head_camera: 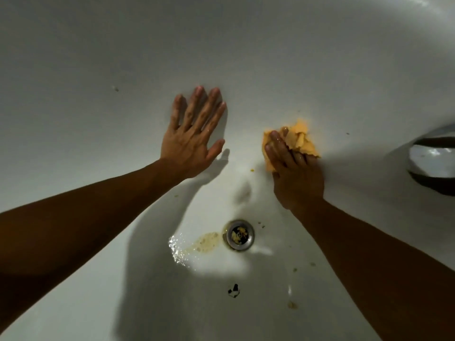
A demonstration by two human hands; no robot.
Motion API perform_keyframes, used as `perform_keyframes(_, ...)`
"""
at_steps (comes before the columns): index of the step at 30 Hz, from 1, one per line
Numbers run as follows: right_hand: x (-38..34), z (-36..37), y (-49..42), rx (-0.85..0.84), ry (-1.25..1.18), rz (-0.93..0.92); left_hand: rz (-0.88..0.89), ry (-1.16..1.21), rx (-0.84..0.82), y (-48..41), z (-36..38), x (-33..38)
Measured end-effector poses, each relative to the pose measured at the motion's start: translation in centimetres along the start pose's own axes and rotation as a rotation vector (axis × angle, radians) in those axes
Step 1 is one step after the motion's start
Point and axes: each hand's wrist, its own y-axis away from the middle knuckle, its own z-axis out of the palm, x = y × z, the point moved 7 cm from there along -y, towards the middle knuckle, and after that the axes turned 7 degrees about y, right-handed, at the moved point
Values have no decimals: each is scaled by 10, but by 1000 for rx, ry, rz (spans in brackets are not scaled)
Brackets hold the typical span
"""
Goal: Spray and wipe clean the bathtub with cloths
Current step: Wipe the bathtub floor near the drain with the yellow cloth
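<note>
- The white bathtub point(98, 57) fills the whole view; its wall curves up toward 12 o'clock and its floor lies toward 6 o'clock, with a wet sheen near the middle
- 2 bare forearms reach in, 1 from 8 o'clock and 1 from 4 o'clock
- A chrome fitting point(433, 158) sits on the tub wall at 3 o'clock, partly cut off by the edge of the view
- The left hand point(192, 141) lies flat on the tub wall at 11 o'clock from the drain, fingers straight and spread wide, holding nothing
- The right hand point(295, 173) is at 1 o'clock from the drain, its wet fingers bent over the orange cloth point(301, 140) and holding it bunched against the tub wall; the thumb is hidden
- The cloth is crumpled, poking out past the fingertips toward 12 o'clock and at both sides of the fingers
- The round metal drain point(238, 234) sits in the tub floor just below centre, with yellowish bits caught in its opening
- A yellowish stain point(206, 242) touches the drain's rim at 9 o'clock
- A small black chip point(234, 290) marks the floor at 6 o'clock from the drain
- Small specks point(292, 305) dot the floor at 4 o'clock from the drain, and 1 orange crumb point(252, 170) lies just beside the cloth at 8 o'clock
</note>
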Motion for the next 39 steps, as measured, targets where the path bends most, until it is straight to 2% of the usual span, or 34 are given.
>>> perform_keyframes(3, -31, 29, 15, -142, -54, 26, 36, -22, 4, 1, -3, -8)
perform_keyframes(6, -61, 56, 20, -331, -166, -69, 16, -41, 28, 15, -5, -28)
perform_keyframes(8, -53, 52, 14, -230, -127, -92, 30, -63, 51, 29, -4, -39)
perform_keyframes(11, -51, 44, 3, -105, -94, 122, 72, -84, 66, 53, 3, -58)
perform_keyframes(13, -88, 46, -8, -124, -194, 303, 82, -82, 67, 66, 9, -65)
perform_keyframes(14, -120, 50, -13, -184, -284, 331, 71, -77, 56, 76, 13, -70)
perform_keyframes(17, -182, 56, -10, -241, -373, 249, 33, -34, -13, 111, 25, -79)
perform_keyframes(19, -179, 59, -8, -230, -387, 204, 21, 13, -58, 141, 33, -83)
perform_keyframes(23, -149, 61, -22, -244, -342, 598, 31, 109, -174, 180, 52, -80)
perform_keyframes(24, -164, 55, -28, -220, -354, 554, 21, 137, -192, 183, 54, -78)
perform_keyframes(25, -189, 47, -31, -226, -383, 422, 14, 157, -202, 184, 56, -78)
perform_keyframes(27, -243, 32, -11, -242, -398, 44, 7, 180, -206, 184, 56, -78)
perform_keyframes(28, -253, 29, 2, -246, -401, -92, 14, 188, -206, 184, 56, -79)
perform_keyframes(30, -239, 29, 18, -232, -398, -227, 29, 197, -213, 185, 57, -77)
perform_keyframes(32, -210, 45, 14, -267, -406, -132, 36, 201, -216, 185, 57, -77)
perform_keyframes(34, -178, 65, 0, -341, -377, 157, 42, 219, -199, 185, 57, -76)
perform_keyframes(36, -185, 64, -9, -381, -362, 299, 43, 230, -193, 185, 57, -76)
perform_keyframes(37, -204, 54, -9, -363, -369, 238, 46, 233, -194, 185, 57, -77)
perform_keyframes(39, -250, 26, 7, -237, -368, -97, 54, 236, -181, 185, 56, -78)
